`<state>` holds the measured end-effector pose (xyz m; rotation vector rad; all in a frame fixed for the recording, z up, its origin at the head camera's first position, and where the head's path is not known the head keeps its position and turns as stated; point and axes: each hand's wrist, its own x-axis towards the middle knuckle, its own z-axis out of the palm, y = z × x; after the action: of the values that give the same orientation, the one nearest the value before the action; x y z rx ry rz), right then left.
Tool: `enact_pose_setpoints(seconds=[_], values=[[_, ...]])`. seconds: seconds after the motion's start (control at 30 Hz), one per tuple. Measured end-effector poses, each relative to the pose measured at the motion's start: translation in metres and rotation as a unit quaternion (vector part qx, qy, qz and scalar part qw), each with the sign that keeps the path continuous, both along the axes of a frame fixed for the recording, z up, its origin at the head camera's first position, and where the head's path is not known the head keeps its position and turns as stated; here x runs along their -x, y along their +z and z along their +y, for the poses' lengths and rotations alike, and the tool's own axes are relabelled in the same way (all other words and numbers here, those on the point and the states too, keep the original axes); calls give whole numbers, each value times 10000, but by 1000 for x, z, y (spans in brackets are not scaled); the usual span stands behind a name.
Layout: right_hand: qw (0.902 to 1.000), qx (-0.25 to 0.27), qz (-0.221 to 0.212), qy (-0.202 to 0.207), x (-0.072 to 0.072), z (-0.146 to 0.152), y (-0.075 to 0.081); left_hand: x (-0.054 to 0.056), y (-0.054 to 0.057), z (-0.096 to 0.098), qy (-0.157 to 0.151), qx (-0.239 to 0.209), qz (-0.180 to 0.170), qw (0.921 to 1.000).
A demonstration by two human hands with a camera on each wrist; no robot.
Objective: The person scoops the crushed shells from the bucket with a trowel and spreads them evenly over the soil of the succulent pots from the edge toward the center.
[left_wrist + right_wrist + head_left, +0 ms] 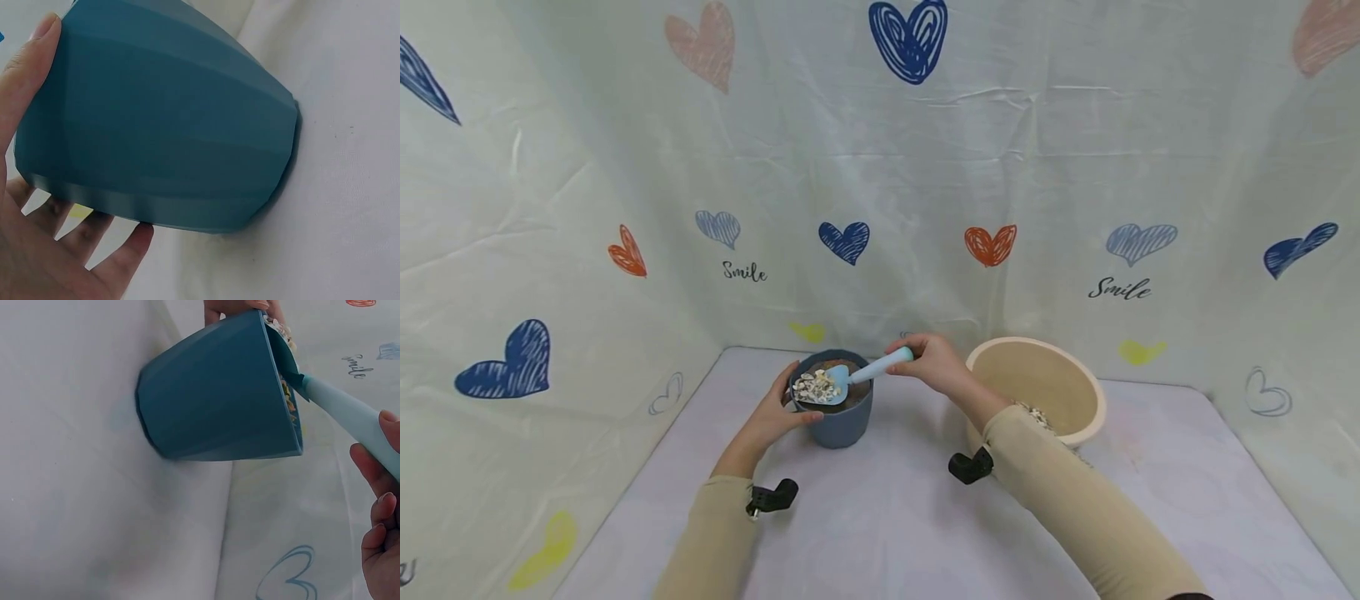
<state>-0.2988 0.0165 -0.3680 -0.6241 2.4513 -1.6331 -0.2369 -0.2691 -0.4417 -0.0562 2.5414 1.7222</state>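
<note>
A blue-grey flower pot (837, 427) stands on the table, brown material inside it. My left hand (772, 418) grips its left side; in the left wrist view the thumb lies along one side of the pot (169, 119) and the fingers (128, 253) along the other. My right hand (934, 363) holds a light blue hand trowel (880, 367) by its handle, tilted down to the left. The trowel's scoop is over the pot's mouth, with pale, mixed-colour pebbles (815, 387) at its tip. In the right wrist view the trowel's neck (305, 386) overlaps the pot's rim.
A cream tub (1030, 375) stands right of the pot, partly behind my right forearm. More pale pebbles (1036, 414) show inside it. The table (880, 517) has a white cover, and a white curtain (880, 167) with printed hearts hangs behind and at both sides.
</note>
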Motion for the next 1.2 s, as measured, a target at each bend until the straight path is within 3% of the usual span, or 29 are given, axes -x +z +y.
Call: enact_pose_setpoints(seconds=[0.6, 1.2], values=[[9987, -265, 341, 256, 2, -7, 10, 0, -4, 5, 309, -45, 15, 9995], [9954, -420, 753, 414, 2, -11, 20, -9, -2, 15, 598, -164, 50, 9981]])
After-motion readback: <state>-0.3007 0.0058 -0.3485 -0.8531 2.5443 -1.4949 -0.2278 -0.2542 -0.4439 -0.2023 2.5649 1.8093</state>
